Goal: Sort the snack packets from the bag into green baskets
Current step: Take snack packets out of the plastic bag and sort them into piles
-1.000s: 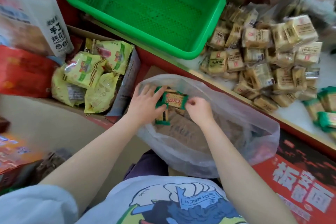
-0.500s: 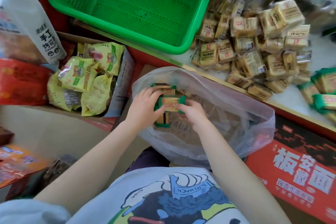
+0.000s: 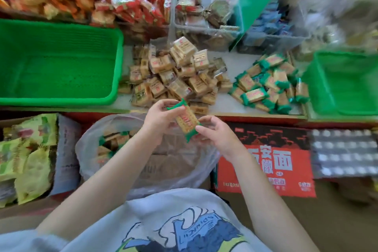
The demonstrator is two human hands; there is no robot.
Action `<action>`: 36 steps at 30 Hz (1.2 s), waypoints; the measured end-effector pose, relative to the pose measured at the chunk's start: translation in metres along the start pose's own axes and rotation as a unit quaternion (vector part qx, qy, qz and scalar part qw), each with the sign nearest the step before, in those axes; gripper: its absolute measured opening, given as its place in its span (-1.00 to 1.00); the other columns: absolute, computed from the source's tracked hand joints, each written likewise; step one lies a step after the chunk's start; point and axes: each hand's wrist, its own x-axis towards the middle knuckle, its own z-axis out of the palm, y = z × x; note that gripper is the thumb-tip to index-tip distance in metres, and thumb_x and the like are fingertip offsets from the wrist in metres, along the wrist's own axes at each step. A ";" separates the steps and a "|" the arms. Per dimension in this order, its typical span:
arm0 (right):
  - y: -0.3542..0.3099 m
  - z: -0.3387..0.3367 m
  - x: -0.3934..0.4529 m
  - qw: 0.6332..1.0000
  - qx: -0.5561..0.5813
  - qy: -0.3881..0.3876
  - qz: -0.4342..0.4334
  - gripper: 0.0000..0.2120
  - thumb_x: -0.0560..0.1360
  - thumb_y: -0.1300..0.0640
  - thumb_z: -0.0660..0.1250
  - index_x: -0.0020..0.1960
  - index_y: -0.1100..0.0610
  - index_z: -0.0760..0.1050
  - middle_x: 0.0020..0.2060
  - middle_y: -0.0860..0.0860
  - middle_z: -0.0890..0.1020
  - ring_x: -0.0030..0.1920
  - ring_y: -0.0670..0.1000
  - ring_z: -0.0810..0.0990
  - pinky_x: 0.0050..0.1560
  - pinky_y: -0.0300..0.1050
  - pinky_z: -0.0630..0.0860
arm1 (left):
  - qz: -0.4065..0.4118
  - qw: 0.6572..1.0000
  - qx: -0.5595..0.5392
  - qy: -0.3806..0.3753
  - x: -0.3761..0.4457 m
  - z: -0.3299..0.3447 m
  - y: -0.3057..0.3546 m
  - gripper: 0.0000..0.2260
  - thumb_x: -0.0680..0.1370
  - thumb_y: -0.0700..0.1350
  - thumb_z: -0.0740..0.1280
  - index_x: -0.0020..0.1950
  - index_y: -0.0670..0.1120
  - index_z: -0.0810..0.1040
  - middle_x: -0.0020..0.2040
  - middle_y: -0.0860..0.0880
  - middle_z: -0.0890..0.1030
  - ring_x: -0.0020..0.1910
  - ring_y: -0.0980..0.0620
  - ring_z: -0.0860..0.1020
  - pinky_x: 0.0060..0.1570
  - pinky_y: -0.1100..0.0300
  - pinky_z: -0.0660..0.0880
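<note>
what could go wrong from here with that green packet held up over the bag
1. The green-ended packet is only pinched at its ends by the left hand and right hand, so it may slip back into the plastic bag.
2. Brown packets and green-ended packets lie heaped close together on the counter, not in the baskets, so the sorts could get mixed.
3. The right green basket sits further away, so a toss might miss it.
</note>
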 end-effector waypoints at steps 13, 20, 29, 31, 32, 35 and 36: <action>-0.005 -0.262 0.005 0.955 0.077 0.284 0.048 -0.83 0.58 0.03 0.39 -0.02 0.14 0.54 -0.32 0.06 0.58 -0.44 -0.04 0.51 -0.42 -0.16 0.52 | 0.053 0.899 0.429 -0.073 0.081 0.248 -0.036 -0.63 0.60 0.03 0.31 0.41 0.00 0.49 0.34 -0.06 0.54 0.25 -0.07 0.53 0.26 0.03 0.48; -0.010 -0.348 0.082 0.951 0.131 0.276 0.040 -0.91 0.65 0.08 0.29 0.07 0.07 0.54 -0.02 0.13 0.67 -0.33 -0.01 0.60 -0.38 -0.17 0.55 | 0.016 0.781 0.622 -0.046 0.096 0.262 -0.108 -0.45 0.63 0.23 0.16 0.57 0.05 0.24 0.54 -0.02 0.34 0.49 -0.07 0.32 0.38 -0.09 0.31; 0.017 -0.335 0.057 0.943 0.170 0.279 0.072 -0.67 0.63 0.20 0.30 0.38 0.17 0.45 0.04 0.07 0.67 -0.09 0.07 0.70 -0.13 -0.09 0.65 | 0.035 0.779 0.624 -0.049 0.092 0.261 -0.118 -0.43 0.64 0.23 0.15 0.59 0.02 0.22 0.61 0.00 0.19 0.59 -0.01 0.12 0.50 -0.11 0.21; 0.017 -0.314 0.042 0.955 0.137 0.252 0.071 -0.76 0.64 0.16 0.29 0.30 0.14 0.49 0.03 0.06 0.68 -0.08 0.06 0.72 -0.10 -0.09 0.66 | 0.037 0.798 0.599 -0.055 0.091 0.256 -0.118 -0.46 0.64 0.19 0.17 0.57 -0.01 0.27 0.57 -0.03 0.29 0.55 -0.03 0.23 0.46 -0.08 0.28; 0.016 -0.300 0.037 0.964 0.113 0.230 0.076 -0.80 0.64 0.13 0.29 0.25 0.13 0.51 0.02 0.06 0.69 -0.08 0.05 0.72 -0.09 -0.10 0.66 | 0.038 0.819 0.570 -0.057 0.088 0.251 -0.116 -0.49 0.64 0.17 0.19 0.54 -0.03 0.33 0.52 -0.05 0.38 0.50 -0.04 0.31 0.43 -0.06 0.33; 0.014 -0.240 0.035 0.986 0.001 0.128 0.103 -0.87 0.65 0.11 0.28 0.14 0.13 0.52 -0.03 0.06 0.70 -0.12 0.05 0.72 -0.10 -0.09 0.65 | 0.070 0.878 0.474 0.003 0.067 0.209 -0.113 -0.64 0.65 0.05 0.23 0.38 -0.08 0.53 0.31 -0.05 0.59 0.32 -0.04 0.49 0.30 0.02 0.42; 0.016 -0.215 0.039 0.990 -0.034 0.083 0.113 -0.88 0.66 0.12 0.27 0.13 0.15 0.52 -0.04 0.07 0.69 -0.16 0.06 0.70 -0.12 -0.10 0.63 | 0.075 0.890 0.447 0.044 0.057 0.184 -0.114 -0.70 0.66 0.01 0.23 0.32 -0.07 0.56 0.26 -0.03 0.62 0.27 -0.03 0.52 0.24 0.05 0.44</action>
